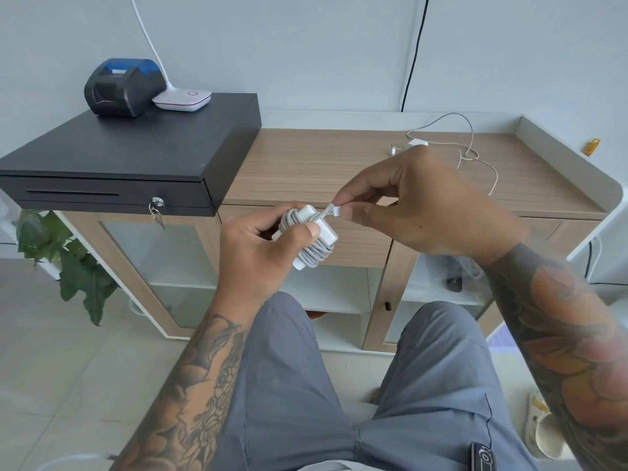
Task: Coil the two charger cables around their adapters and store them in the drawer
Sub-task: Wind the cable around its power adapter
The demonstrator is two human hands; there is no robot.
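My left hand (268, 243) grips a white adapter (307, 260) with its grey cable wound around it in several turns. The thumb presses on the coil. My right hand (418, 212) pinches the cable's white plug end (336, 210) just to the right of the adapter, in front of the wooden counter's shut drawer (360, 249). A second white adapter (417, 143) lies on the counter top behind my right hand. Its thin pale cable (470, 154) sprawls loose in loops to the right.
A black cash drawer box (136, 154) with a key in its lock sits on the counter's left end, carrying a receipt printer (122, 86) and a white lamp base (183, 98). A green plant (68, 256) hangs at the left. My grey-trousered legs fill the foreground.
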